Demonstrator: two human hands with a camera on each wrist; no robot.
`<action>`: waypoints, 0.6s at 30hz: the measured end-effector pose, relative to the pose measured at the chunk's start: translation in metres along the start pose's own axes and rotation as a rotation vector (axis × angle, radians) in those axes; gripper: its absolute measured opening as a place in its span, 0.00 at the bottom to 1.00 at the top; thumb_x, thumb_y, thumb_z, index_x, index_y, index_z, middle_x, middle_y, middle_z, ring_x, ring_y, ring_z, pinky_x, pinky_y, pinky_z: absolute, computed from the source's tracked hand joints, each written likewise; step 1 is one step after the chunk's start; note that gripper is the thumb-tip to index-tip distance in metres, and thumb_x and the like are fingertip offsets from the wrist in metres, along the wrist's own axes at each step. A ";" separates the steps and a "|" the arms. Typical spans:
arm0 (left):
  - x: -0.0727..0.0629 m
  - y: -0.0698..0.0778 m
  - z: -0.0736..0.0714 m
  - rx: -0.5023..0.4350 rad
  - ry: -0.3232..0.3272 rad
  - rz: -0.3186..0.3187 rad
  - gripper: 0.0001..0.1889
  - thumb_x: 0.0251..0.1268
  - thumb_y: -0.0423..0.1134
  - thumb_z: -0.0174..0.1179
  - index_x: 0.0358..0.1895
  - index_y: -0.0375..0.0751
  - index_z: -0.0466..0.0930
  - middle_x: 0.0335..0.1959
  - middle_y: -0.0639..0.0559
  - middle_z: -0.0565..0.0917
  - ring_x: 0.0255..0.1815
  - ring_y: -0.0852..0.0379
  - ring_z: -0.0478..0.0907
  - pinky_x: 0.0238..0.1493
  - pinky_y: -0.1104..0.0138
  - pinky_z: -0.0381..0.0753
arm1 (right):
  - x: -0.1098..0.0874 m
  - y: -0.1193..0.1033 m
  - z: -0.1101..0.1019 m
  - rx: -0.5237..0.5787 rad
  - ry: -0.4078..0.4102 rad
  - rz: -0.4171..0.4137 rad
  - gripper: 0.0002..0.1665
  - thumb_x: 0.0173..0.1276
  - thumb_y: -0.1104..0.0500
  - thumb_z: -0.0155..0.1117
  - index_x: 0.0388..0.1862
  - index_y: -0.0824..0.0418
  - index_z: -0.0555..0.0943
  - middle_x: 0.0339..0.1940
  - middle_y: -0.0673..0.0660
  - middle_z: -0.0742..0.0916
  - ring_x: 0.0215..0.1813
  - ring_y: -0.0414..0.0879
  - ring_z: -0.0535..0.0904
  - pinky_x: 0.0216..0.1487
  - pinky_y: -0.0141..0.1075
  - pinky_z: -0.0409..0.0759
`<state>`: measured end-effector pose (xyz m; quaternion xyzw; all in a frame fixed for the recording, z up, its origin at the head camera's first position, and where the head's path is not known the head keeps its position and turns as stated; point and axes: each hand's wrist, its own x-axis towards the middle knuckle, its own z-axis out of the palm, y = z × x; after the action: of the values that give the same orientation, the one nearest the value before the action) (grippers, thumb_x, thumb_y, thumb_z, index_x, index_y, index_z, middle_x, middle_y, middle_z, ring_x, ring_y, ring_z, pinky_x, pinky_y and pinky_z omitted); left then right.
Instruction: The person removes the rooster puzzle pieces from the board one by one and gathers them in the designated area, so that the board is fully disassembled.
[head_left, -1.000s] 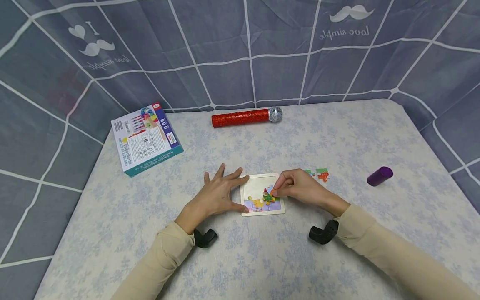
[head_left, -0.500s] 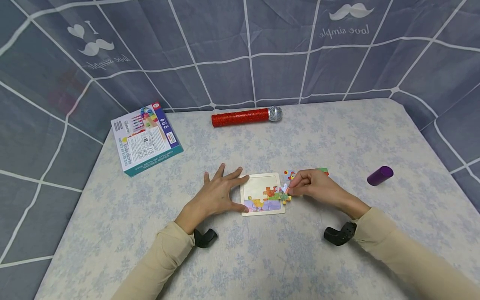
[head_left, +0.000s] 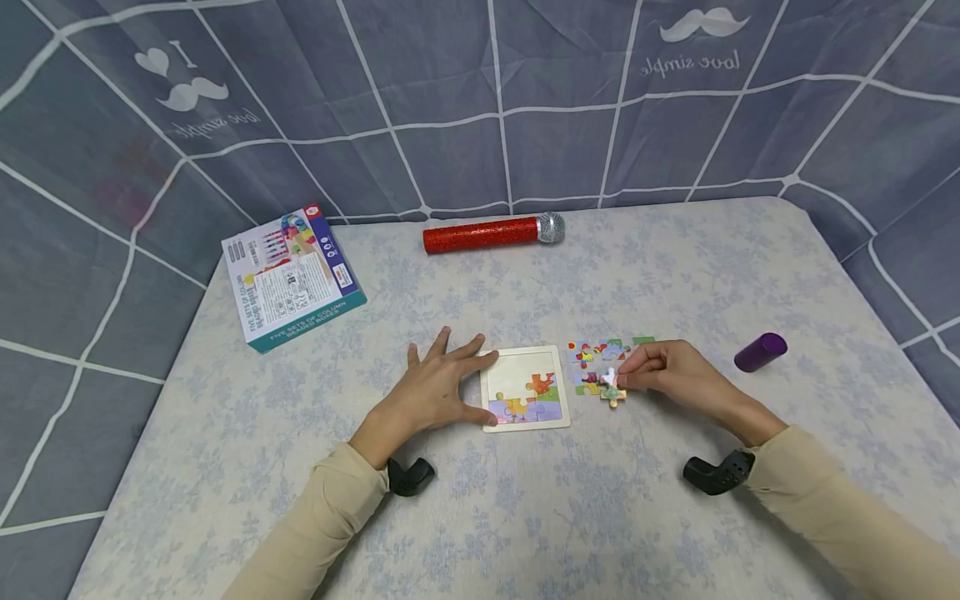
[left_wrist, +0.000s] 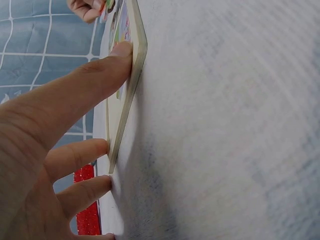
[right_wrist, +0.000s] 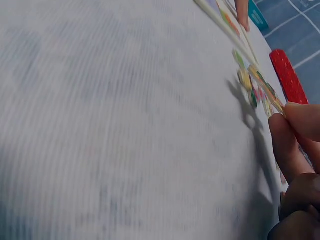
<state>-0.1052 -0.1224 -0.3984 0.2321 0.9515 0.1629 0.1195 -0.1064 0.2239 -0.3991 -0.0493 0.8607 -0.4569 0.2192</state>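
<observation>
A shallow, pale wooden puzzle tray (head_left: 517, 367) holds lilac, yellow, green and orange jigsaw pieces (head_left: 546, 410) along its near and right sides, on a blue-flowered, off-white tablecloth (head_left: 495, 517). The person's left hand (head_left: 431, 387), fingers spread wide, rests its thumb on the tray's near left corner and its index fingertip on the left rim. Right of the tray, the right hand (head_left: 675, 377) pinches a multicoloured, knobbed jigsaw piece (head_left: 612, 393) between thumb and finger, raised near loose, brightly printed pieces (head_left: 587, 353) on the cloth.
</observation>
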 end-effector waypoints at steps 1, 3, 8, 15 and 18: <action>0.000 0.000 0.000 0.001 0.001 0.000 0.48 0.42 0.64 0.75 0.71 0.55 0.70 0.76 0.51 0.61 0.77 0.30 0.43 0.60 0.23 0.42 | 0.000 0.001 -0.001 -0.007 0.007 0.000 0.17 0.62 0.50 0.72 0.42 0.61 0.84 0.34 0.52 0.89 0.42 0.45 0.82 0.45 0.35 0.77; 0.000 0.000 0.000 0.003 0.004 0.000 0.48 0.41 0.64 0.75 0.71 0.55 0.70 0.76 0.51 0.61 0.76 0.30 0.44 0.60 0.23 0.42 | -0.001 0.002 -0.003 -0.017 0.016 -0.004 0.17 0.63 0.50 0.72 0.42 0.62 0.84 0.34 0.52 0.89 0.41 0.45 0.82 0.44 0.35 0.77; 0.000 0.000 0.000 -0.003 -0.004 -0.004 0.48 0.42 0.64 0.75 0.71 0.56 0.70 0.76 0.51 0.61 0.77 0.30 0.43 0.60 0.24 0.42 | -0.001 0.003 -0.006 -0.041 0.036 -0.023 0.15 0.64 0.53 0.71 0.41 0.63 0.84 0.33 0.52 0.89 0.39 0.46 0.83 0.40 0.34 0.77; -0.001 0.001 -0.002 0.001 -0.013 -0.012 0.48 0.42 0.65 0.74 0.72 0.57 0.69 0.76 0.52 0.60 0.77 0.31 0.42 0.61 0.24 0.41 | -0.001 0.002 -0.005 -0.146 0.100 -0.049 0.11 0.64 0.53 0.71 0.38 0.60 0.85 0.30 0.50 0.88 0.35 0.45 0.80 0.35 0.35 0.75; -0.001 0.001 -0.002 -0.001 -0.008 -0.007 0.48 0.42 0.65 0.74 0.71 0.57 0.70 0.76 0.51 0.60 0.77 0.31 0.43 0.61 0.24 0.41 | -0.001 0.000 -0.004 -0.185 0.128 -0.067 0.09 0.63 0.54 0.72 0.36 0.59 0.86 0.29 0.48 0.88 0.34 0.44 0.80 0.32 0.35 0.75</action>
<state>-0.1049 -0.1223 -0.3963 0.2294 0.9517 0.1621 0.1241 -0.1069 0.2278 -0.3968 -0.0687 0.9093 -0.3848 0.1429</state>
